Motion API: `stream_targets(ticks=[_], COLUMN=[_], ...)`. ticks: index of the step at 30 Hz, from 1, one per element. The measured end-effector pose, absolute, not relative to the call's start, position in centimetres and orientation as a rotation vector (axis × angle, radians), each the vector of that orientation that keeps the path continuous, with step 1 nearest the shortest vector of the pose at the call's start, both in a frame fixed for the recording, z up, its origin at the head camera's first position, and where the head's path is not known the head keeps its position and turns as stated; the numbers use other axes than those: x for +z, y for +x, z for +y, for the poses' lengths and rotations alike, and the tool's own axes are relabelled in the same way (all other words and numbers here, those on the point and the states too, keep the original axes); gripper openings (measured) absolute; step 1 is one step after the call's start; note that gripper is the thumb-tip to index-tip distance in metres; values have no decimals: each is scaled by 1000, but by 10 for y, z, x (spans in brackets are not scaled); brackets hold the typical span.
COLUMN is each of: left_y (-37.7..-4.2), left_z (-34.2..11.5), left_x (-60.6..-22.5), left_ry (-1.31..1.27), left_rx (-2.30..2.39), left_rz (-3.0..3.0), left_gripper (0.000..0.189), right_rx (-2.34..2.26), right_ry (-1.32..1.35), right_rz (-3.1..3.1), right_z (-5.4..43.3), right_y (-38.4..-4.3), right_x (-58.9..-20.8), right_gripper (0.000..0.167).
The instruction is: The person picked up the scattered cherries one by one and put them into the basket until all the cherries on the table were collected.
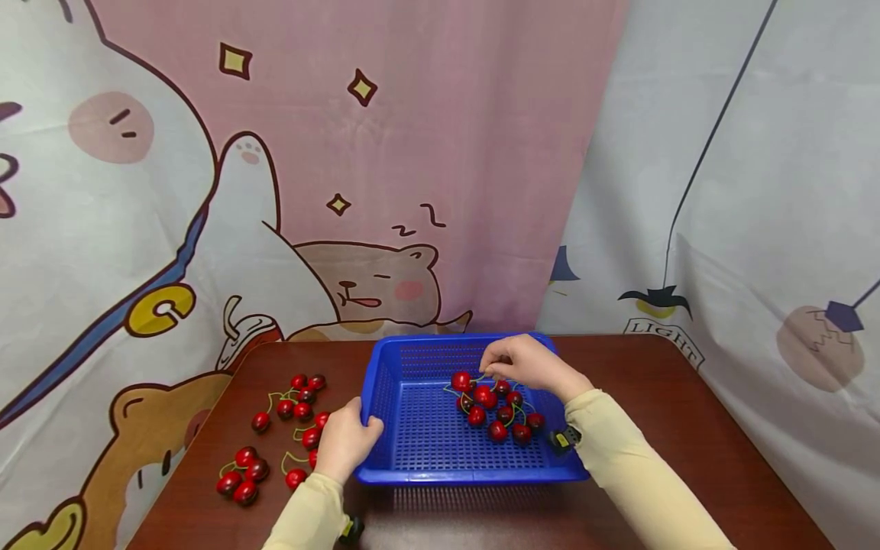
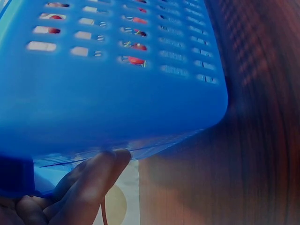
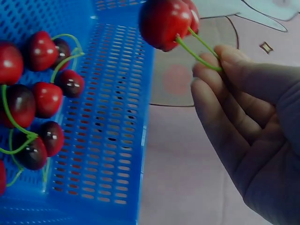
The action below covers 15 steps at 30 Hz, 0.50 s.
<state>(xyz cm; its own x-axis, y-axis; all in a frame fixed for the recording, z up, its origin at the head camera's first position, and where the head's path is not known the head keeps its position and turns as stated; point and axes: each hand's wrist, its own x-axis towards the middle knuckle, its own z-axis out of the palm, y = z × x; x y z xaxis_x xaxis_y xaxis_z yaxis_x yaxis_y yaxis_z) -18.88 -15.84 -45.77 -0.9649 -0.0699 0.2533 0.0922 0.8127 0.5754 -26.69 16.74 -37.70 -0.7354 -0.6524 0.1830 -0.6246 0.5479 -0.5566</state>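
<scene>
A blue plastic basket (image 1: pixel 474 477) with slotted walls stands on the table. My left hand (image 1: pixel 346 441) grips its left rim; in the left wrist view the fingers (image 2: pixel 96 180) lie against the outside of the wall. Over the basket, my right hand (image 1: pixel 529 365) pinches green stems between thumb and fingertips. From these stems hangs a pair of red cherries (image 3: pixel 164 24), above the other fruit. Several red and dark cherries (image 1: pixel 498 431) with joined stems lie in the right half of the basket.
Left of the basket, more cherries lie on the brown table (image 1: pixel 639 428) in bunches: one bunch (image 1: pixel 302 411) toward the back, another (image 1: pixel 245 493) nearer the front. A few beside my left hand are partly hidden by it. A printed curtain (image 1: pixel 481 153) hangs behind the table.
</scene>
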Motion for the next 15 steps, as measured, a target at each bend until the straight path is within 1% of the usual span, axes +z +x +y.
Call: stream_targets(ticks=[5, 15], left_y=[-188, -189], left_z=[-158, -158], left_x=[-457, -458], left_ry=[-14, -12], left_rx=[-891, -885], left_rz=[-2740, -2743], left_gripper=[11, 12], right_rx=[-840, -710], right_ry=[-1212, -1131], right_rz=[2607, 2462], right_z=[160, 148], right_y=[-269, -268], right_x=[-386, -403], right_gripper=[12, 10])
